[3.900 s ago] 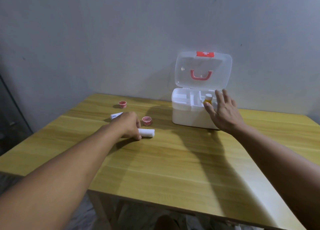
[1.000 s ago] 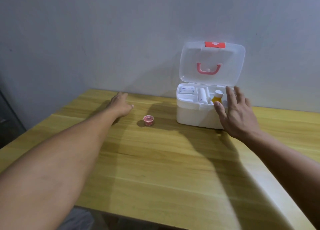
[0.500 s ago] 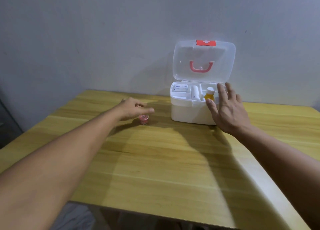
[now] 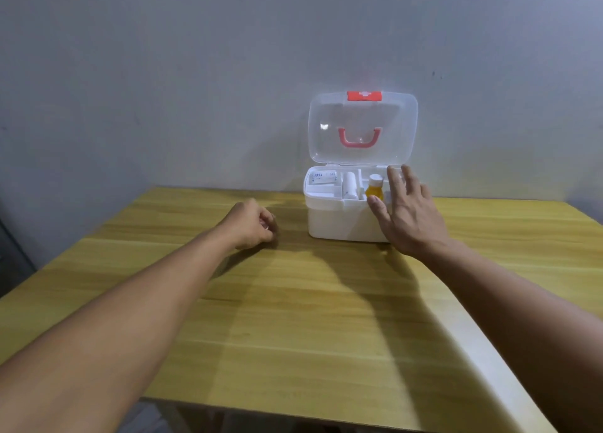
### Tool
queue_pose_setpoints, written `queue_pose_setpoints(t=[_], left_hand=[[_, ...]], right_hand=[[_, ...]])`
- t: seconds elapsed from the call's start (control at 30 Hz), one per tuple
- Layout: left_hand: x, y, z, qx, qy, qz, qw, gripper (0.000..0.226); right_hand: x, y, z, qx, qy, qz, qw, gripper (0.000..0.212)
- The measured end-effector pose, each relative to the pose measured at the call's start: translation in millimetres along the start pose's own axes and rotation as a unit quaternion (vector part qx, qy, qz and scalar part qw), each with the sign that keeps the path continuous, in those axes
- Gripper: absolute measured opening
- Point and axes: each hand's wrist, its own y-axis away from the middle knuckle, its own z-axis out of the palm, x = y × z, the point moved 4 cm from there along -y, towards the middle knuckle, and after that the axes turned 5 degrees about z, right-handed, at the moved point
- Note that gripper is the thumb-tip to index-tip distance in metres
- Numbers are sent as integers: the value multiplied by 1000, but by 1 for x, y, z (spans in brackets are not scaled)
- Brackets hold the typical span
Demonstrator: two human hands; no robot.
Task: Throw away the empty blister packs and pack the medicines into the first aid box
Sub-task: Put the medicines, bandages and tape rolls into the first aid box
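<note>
The white first aid box (image 4: 339, 222) stands open at the back of the wooden table (image 4: 293, 318), its clear lid (image 4: 362, 129) upright with a red handle. Its tray holds a white packet (image 4: 323, 176), a white roll (image 4: 349, 185) and an amber bottle with a white cap (image 4: 374, 187). My right hand (image 4: 409, 215) rests flat against the box's front right corner, fingers spread. My left hand (image 4: 253, 223) is curled shut on the table left of the box; a sliver of the small pink cup (image 4: 266, 226) shows between its fingers.
A grey wall rises right behind the table. The table's near edge runs along the bottom of the view, and its left edge drops to a dark floor area.
My left hand has closed around the small pink cup that stood on the table. The roll and packet lying on the table earlier now lie in the box tray. My right hand stayed at the box.
</note>
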Motion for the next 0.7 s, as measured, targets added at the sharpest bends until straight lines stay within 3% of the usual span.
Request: queue_pose_setpoints(t=[0.17,0.3,0.7], left_hand=[[37,-11,-23,61,99,41,992,20],[78,-25,-33,35,131,72,988,21],[115,-46,-19,-107,-1,52,993,18]], right_hand=[[1,0,0,-1,-4,0,1000,69],[-1,0,-1,1,2,-6,1000,68],[2,-1,1,2,7,-10,1000,70]])
